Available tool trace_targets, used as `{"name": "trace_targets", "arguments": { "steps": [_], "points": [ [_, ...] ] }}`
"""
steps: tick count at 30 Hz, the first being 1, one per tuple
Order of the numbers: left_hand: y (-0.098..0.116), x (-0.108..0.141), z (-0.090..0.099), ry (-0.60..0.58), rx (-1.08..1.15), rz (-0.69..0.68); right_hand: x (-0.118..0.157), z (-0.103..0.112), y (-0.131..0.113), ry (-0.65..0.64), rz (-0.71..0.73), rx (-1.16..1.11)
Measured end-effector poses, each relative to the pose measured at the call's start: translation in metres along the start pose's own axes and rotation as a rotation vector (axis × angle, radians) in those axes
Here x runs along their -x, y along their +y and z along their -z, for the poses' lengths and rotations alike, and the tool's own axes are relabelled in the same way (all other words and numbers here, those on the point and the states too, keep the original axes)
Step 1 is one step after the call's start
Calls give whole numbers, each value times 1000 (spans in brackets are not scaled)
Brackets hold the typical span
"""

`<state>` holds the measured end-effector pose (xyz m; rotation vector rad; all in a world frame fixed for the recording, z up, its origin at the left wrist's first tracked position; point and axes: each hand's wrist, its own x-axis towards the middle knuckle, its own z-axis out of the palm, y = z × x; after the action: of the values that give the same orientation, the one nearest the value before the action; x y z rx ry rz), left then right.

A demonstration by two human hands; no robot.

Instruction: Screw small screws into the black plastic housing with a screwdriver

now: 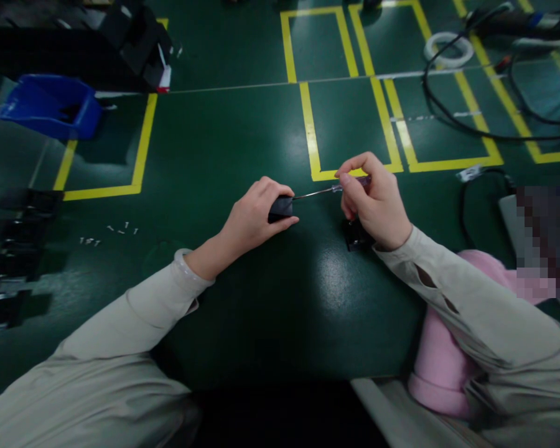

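Observation:
My left hand [256, 214] is closed around a small black block-shaped part [280, 208], thumb below and fingers above. A screwdriver [329, 190] with a clear handle and thin metal shaft is held in my right hand [373, 202]. Its shaft points left, and the tip meets the upper right edge of the black part; whether it sits in a hole is too small to tell. Partly hidden below my right hand, another black part [356, 235] lies on the green table [280, 298].
Several small screws [114, 230] lie at left, near a row of black parts [16, 258]. A blue bin [53, 106] stands at the back left. Black cables [448, 118] and a white tape roll [448, 50] are at the right. A pink sleeve [443, 361] is beside my right arm.

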<state>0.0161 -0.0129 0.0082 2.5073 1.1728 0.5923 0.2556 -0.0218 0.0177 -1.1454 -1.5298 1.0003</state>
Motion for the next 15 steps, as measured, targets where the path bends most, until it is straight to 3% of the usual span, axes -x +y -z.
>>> {"name": "trace_targets", "arguments": {
  "steps": [15],
  "points": [
    [0,-1,0,-3,5,2,0,-1,3,1,24,-26]
  ]
}}
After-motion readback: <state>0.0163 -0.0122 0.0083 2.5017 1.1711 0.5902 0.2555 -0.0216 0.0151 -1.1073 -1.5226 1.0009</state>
